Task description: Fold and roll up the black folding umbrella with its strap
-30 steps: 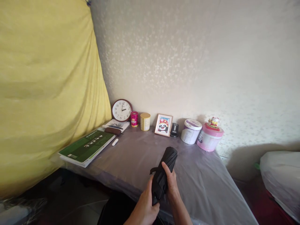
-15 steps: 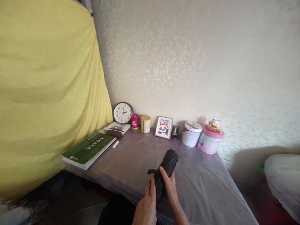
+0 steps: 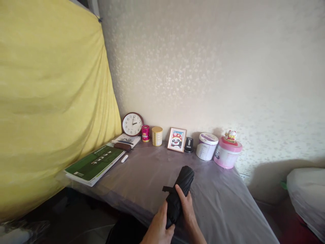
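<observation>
1. Pale patterned wallpaper backs a table spread with grey-purple cloth under clear film, and a yellow curtain hangs along its left side
2. Both of the person's hands come in from the bottom edge and clasp a folded black umbrella over the near middle of the table
3. The left hand is closed around the umbrella's lower end, its thumb laid up along the left side of the fabric
4. The right hand is wrapped around the umbrella's right side, with a finger resting near the closure strap that sticks out to the left
5. The umbrella is tilted, its rounded top pointing away and to the right; whether that top touches the cloth cannot be told
6. Along the wall stand a round wall clock, a small pink tin, a yellow tin, a framed panda picture, a small black object, a white tub and a pink round box with a lucky cat figurine on its lid
7. At the left end lies a green book on top of another book, with a brown case on papers behind it and a small white object just beside it
8. A white bundle sits off to the far right, well apart from the table
</observation>
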A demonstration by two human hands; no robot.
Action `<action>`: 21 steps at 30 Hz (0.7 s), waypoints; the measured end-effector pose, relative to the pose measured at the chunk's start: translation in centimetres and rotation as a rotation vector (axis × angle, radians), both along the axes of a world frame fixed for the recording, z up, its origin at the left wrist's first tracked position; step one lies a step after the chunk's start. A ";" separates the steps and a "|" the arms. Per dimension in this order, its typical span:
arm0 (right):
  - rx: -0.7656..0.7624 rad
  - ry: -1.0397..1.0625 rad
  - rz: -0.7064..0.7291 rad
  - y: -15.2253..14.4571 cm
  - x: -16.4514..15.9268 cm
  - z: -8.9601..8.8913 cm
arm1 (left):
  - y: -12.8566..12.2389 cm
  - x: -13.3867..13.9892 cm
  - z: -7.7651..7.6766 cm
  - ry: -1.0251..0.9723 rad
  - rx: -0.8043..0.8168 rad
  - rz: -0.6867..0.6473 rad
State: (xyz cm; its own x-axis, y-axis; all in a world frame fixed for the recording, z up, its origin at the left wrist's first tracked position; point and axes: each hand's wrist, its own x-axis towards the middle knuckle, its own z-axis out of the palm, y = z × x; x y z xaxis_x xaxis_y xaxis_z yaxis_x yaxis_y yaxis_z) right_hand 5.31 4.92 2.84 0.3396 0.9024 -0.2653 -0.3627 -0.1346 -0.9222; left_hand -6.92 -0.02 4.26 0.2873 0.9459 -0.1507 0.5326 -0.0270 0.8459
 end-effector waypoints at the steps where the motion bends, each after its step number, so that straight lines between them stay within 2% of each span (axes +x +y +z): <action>1: 0.002 -0.025 -0.005 0.0 0.0 -0.2 | -0.1 0.1 0.0 0.110 0.059 -0.007; 3: 0.020 -0.074 -0.011 0.1 -0.1 -0.5 | -0.3 0.3 0.0 0.319 0.122 -0.037; 6: 0.052 -0.099 -0.018 0.1 -0.3 -0.9 | -0.4 0.3 0.1 0.445 0.126 -0.053; 9: 0.027 -0.045 -0.015 0.0 -0.3 -1.1 | -0.2 -0.1 0.4 0.358 0.129 -0.055; 15: 0.053 -0.063 -0.007 -0.3 0.0 -0.4 | 0.8 -0.6 0.4 -0.051 0.092 0.009; 18: 0.054 -0.100 0.018 -0.5 0.3 0.3 | 1.1 -0.5 -0.2 -0.058 0.143 0.002; 21: 0.027 -0.246 0.001 -0.5 0.9 0.5 | 1.1 -0.6 -0.6 0.074 0.205 -0.008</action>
